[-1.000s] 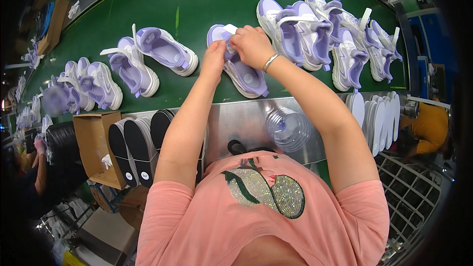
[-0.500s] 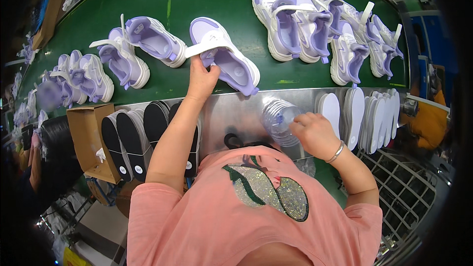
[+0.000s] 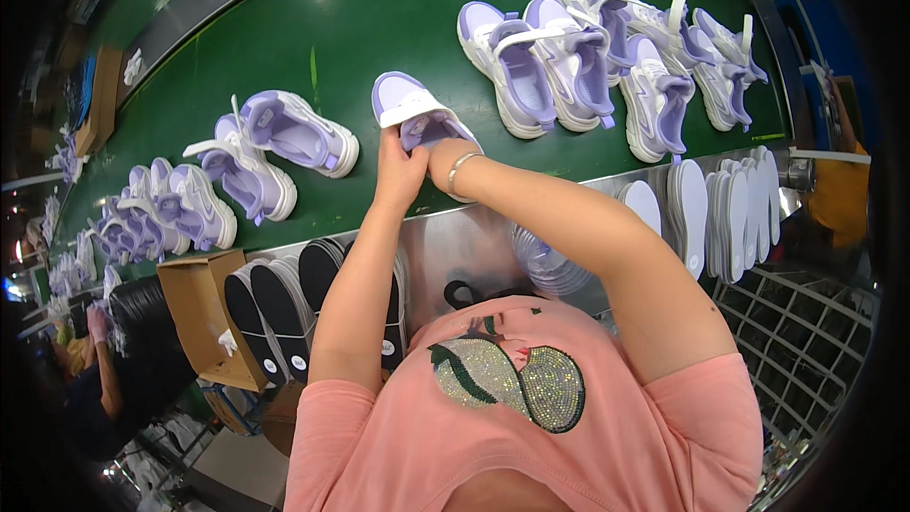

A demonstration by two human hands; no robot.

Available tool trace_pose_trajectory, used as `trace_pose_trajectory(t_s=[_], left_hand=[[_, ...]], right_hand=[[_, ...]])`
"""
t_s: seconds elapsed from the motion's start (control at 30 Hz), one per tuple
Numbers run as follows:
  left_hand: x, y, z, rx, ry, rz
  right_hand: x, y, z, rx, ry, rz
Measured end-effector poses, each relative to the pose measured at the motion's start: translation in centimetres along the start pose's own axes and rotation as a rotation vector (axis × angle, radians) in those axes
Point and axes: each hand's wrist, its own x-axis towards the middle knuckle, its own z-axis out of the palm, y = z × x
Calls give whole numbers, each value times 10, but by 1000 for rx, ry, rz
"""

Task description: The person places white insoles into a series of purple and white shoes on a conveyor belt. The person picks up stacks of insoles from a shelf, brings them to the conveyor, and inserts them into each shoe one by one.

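Observation:
A white and lavender sneaker [image 3: 398, 95] lies on the green work surface in front of me, toe pointing away, its white strap across the top. My left hand [image 3: 400, 171] grips the sneaker's left side by the strap and collar. My right hand [image 3: 449, 161], with a bracelet at the wrist, reaches into the sneaker's opening. Its fingers are hidden inside the shoe. To the left lies another open sneaker [image 3: 301, 131] on its side, with a strapped sneaker [image 3: 248, 175] beside it.
More sneakers [image 3: 540, 66] cluster at the far right, others [image 3: 175, 207] at the left. Along the near metal ledge stand black insole stacks [image 3: 275, 308], an open cardboard box [image 3: 204, 308], a clear ribbed plastic container [image 3: 550, 264] and white insole stacks [image 3: 725, 218].
My right hand has left the clear plastic container and moved left and forward into the sneaker. My left hand still holds the shoe. The whole view has shifted slightly.

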Motion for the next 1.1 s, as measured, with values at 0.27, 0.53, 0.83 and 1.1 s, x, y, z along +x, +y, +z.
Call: trace_pose_trajectory(t_s=[0.27, 0.53, 0.83, 1.1], left_hand=[[-1, 0, -1, 82, -61, -56], [3, -4, 5, 23, 20, -82], [40, -23, -44, 402, 334, 55], [45, 92, 68, 796, 158, 723]], right_hand=[[2, -6, 6, 80, 57, 122], [0, 3, 3, 32, 19, -9], [-113, 67, -16, 309, 830, -506], [-295, 258, 47, 73, 716, 916]])
